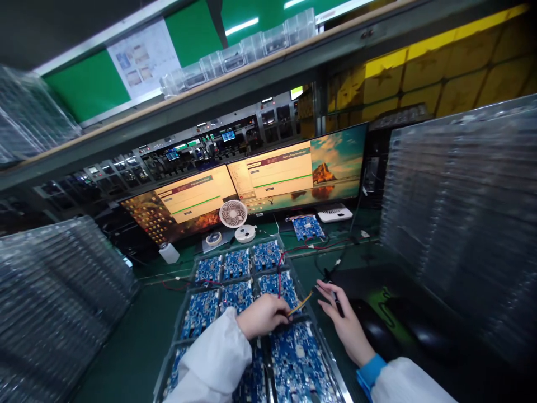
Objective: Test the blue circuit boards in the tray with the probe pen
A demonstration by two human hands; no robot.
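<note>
A clear tray (183,313) holds several blue circuit boards (200,314) in rows. Over its right half, my left hand (265,317) pinches a thin yellow cable (300,305) whose free end points up and right. Just right of the tray, my right hand (342,319) is near that free end, its fingers apart, with a dark slim object (337,305) lying against the fingers. A red wire (279,275) runs across the boards above my left hand.
Two monitors (281,174) stand behind the tray, with a small white fan (233,214) before them. Another blue board (307,228) lies at the back. Stacked clear trays rise at left (62,296) and right (461,224). A dark mouse (373,324) sits right of my right hand.
</note>
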